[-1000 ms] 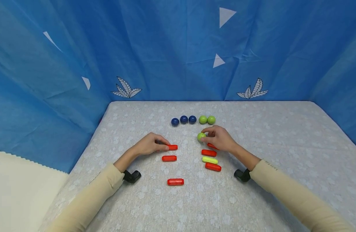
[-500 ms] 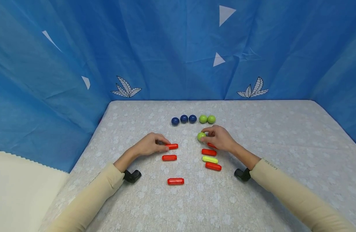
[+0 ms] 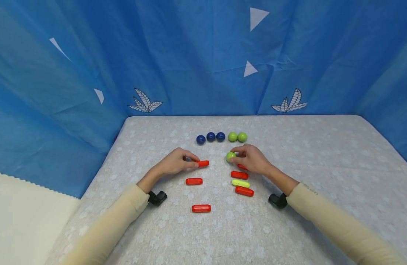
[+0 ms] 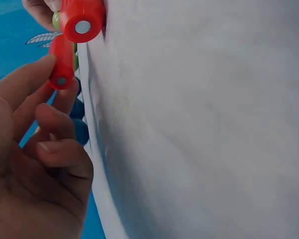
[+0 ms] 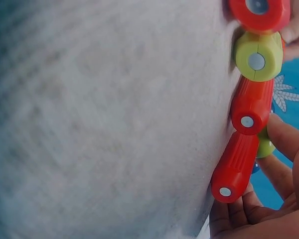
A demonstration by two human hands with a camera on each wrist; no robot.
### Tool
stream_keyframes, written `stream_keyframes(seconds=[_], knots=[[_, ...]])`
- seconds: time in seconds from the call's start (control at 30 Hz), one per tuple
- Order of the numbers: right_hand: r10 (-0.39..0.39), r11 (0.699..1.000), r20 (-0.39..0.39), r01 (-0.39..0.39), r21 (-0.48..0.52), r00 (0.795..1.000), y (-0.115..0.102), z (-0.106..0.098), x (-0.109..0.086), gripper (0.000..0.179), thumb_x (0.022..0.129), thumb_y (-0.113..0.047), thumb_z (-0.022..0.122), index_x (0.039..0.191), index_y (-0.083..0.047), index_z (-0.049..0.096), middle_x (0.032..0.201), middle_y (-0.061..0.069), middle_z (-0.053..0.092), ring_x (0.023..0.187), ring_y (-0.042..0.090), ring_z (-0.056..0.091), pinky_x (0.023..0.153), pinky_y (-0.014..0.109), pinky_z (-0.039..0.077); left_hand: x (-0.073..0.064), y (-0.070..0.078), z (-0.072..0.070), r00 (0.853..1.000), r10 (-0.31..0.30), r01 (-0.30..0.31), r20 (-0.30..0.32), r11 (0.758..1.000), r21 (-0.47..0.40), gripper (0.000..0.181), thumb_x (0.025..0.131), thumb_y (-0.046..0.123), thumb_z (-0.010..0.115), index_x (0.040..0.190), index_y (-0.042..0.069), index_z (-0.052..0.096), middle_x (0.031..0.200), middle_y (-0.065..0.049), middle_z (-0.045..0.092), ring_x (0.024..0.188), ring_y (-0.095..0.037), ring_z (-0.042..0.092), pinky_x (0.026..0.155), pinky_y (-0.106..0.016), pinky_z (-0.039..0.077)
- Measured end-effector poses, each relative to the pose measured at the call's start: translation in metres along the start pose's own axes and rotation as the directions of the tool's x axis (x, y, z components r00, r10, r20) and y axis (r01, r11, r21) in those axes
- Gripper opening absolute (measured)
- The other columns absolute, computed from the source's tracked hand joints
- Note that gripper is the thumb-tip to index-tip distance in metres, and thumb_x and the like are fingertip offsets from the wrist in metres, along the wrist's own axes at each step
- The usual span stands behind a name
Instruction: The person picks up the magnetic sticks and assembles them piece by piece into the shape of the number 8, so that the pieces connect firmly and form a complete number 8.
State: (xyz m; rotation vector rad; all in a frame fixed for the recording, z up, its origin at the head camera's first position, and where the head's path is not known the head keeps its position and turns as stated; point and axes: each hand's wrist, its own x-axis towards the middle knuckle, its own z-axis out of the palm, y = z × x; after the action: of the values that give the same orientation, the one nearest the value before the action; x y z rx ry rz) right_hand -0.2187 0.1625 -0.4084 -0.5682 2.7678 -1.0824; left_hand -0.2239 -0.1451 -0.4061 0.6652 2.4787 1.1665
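Observation:
My left hand (image 3: 177,161) pinches a short red magnetic rod (image 3: 203,163) between thumb and fingers. In the left wrist view, the round metal end of this rod (image 4: 63,64) faces the camera. To the right, my right hand (image 3: 251,158) pinches a green ball (image 3: 230,157) close over the table. Beneath that hand lies another red rod (image 3: 242,167), largely covered in the head view; the right wrist view shows this rod (image 5: 235,167) beside the fingers. A small gap separates the held rod from the held ball.
Nearer the body lie two red rods, one (image 3: 194,181) behind the other (image 3: 201,208). A column on the right has a red rod (image 3: 239,175), a yellow-green rod (image 3: 240,183) and another red rod (image 3: 244,191). Dark blue balls (image 3: 211,137) and green balls (image 3: 242,137) line the back.
My left hand has moved right and slightly away from the body, carrying the red rod closer to the green ball. My right hand has stayed in place with the ball.

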Motion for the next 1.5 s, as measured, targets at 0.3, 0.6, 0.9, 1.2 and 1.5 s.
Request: stream_keyframes(seconds=[0.3, 0.6, 0.9, 1.2, 1.5], knots=[[0.022, 1.0, 0.023, -0.022, -0.009, 0.999, -0.002, 0.002, 0.001, 0.035, 0.09, -0.023, 0.074, 0.12, -0.004, 0.07, 0.089, 0.007, 0.06, 0.081, 0.023, 0.052, 0.067, 0.034, 0.044, 0.033, 0.017, 0.013, 0.999, 0.031, -0.031, -0.023, 0.999, 0.015, 0.017, 0.092, 0.024, 0.073, 0.105, 0.015, 0.078, 0.1, 0.005, 0.071, 0.068, -0.017, 0.049, 0.059, -0.029, 0.041], [0.018, 1.0, 0.013, -0.018, -0.019, 1.0, -0.001, 0.0, 0.001, 0.034, 0.09, -0.023, 0.074, 0.119, -0.005, 0.07, 0.089, 0.007, 0.06, 0.081, 0.023, 0.052, 0.067, 0.034, 0.045, 0.05, 0.024, 0.019, 0.997, 0.072, -0.072, -0.006, 0.997, 0.033, 0.019, 0.093, 0.022, 0.071, 0.108, 0.011, 0.076, 0.105, 0.0, 0.071, 0.08, -0.017, 0.056, 0.066, -0.03, 0.046], [0.025, 0.999, 0.01, -0.025, -0.022, 1.0, -0.002, 0.001, 0.001, 0.034, 0.091, -0.024, 0.074, 0.118, -0.005, 0.071, 0.088, 0.007, 0.06, 0.08, 0.023, 0.051, 0.066, 0.034, 0.043, 0.051, 0.024, 0.022, 0.999, 0.053, -0.053, -0.015, 0.999, 0.005, 0.018, 0.094, 0.021, 0.071, 0.107, 0.011, 0.076, 0.103, 0.0, 0.07, 0.069, -0.018, 0.059, 0.061, -0.029, 0.048], [0.032, 0.999, 0.011, -0.032, -0.024, 0.999, -0.001, 0.001, 0.002, 0.035, 0.091, -0.025, 0.073, 0.119, -0.005, 0.071, 0.089, 0.007, 0.06, 0.081, 0.023, 0.052, 0.067, 0.034, 0.044, 0.053, 0.023, 0.023, 0.999, 0.049, -0.049, -0.019, 0.999, 0.005, 0.018, 0.095, 0.022, 0.07, 0.107, 0.011, 0.075, 0.105, -0.001, 0.07, 0.071, -0.019, 0.061, 0.063, -0.031, 0.051], [0.027, 0.999, 0.008, -0.027, -0.031, 1.0, -0.002, 0.001, 0.002, 0.035, 0.091, -0.026, 0.073, 0.12, -0.005, 0.07, 0.088, 0.007, 0.06, 0.08, 0.022, 0.052, 0.067, 0.034, 0.044, 0.05, 0.02, 0.022, 0.999, 0.048, -0.048, -0.022, 0.999, -0.002, 0.018, 0.094, 0.022, 0.07, 0.107, 0.011, 0.075, 0.105, -0.001, 0.069, 0.071, -0.018, 0.061, 0.063, -0.031, 0.051]])
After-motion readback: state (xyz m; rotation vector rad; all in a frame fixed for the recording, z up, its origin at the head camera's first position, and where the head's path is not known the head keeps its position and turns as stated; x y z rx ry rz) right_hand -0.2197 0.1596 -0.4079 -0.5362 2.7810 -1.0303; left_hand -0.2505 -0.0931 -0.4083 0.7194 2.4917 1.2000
